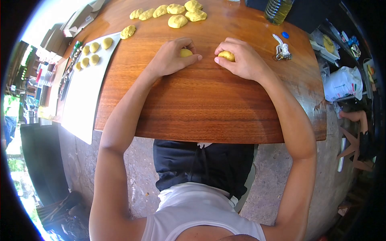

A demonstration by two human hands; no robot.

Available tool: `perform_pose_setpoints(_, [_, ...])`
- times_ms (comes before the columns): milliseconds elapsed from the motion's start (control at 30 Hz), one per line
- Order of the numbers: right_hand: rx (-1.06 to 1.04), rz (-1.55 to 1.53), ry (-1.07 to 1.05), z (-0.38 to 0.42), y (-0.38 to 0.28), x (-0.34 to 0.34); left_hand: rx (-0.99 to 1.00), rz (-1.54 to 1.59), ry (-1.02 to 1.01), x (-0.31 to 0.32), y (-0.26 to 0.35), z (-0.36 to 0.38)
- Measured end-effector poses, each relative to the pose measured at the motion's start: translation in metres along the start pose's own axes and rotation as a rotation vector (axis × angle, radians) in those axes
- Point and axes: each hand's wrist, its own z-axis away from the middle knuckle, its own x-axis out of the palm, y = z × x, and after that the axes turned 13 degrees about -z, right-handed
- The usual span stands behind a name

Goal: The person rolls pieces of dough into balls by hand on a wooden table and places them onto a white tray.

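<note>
On the wooden table (209, 108), my left hand (171, 58) curls over a yellow dough ball (185, 52), which shows between thumb and fingers. A second yellow dough piece (226, 55), with a creased surface, sits under the fingers and thumb of my right hand (245, 60). A gap of bare wood lies between the two hands. Beyond them are several rough yellow dough lumps (177, 21), and one single lump (128, 31) lies nearer the tray. Several smooth round dough balls (94, 47) rest on the far part of a pale tray (80, 98) at the left.
A ridged bottle of yellowish liquid (277, 11) stands at the back right. Near it are a blue cap (285, 35) and a bundled white cord (283, 50). A white plastic bag (343, 83) is off the table's right side, with another person's leg (356, 116) below it.
</note>
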Motion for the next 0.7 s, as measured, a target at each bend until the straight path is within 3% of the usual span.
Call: perform_pose_setpoints(700, [-0.028, 0.023, -0.004, 0.0007, 0.0012, 0.0006, 0.024, -0.017, 0.034, 0.0019, 0.0008, 0.0007])
